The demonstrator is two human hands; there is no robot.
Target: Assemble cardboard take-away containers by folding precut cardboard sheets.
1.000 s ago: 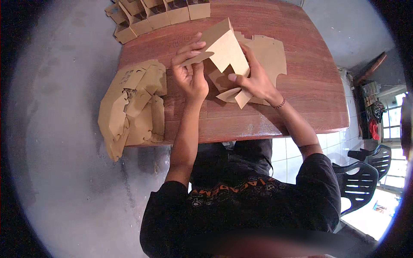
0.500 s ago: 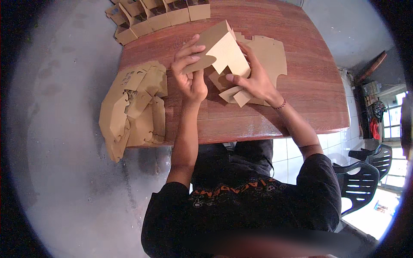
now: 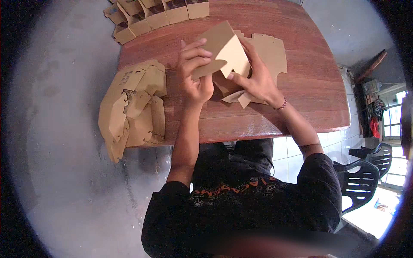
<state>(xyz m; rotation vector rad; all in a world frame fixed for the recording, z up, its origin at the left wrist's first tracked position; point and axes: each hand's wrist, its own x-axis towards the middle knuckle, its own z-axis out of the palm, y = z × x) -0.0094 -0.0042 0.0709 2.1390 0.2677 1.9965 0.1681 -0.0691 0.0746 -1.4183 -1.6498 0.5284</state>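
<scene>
while right hand (image 3: 260, 81) clasps the carton (image 3: 234, 55) at its four o'clock, left hand (image 3: 195, 73), half-curled, pinches the flap (image 3: 211, 68), long axis eight-to-two.

The carton (image 3: 232, 55) is over the table (image 3: 312, 86), between the left hand (image 3: 197, 81) at its 8 o'clock and the right hand (image 3: 261, 82) at its 4, both touching it. From the carton, a sheet (image 3: 274, 52) lies on the table at 3, partly behind the right hand; the box row (image 3: 155, 20) at 10; the pile (image 3: 135, 105) at 8, past the left hand, jutting over the edge. Chairs (image 3: 360, 182) stand beyond the table between 4 and 5.
</scene>
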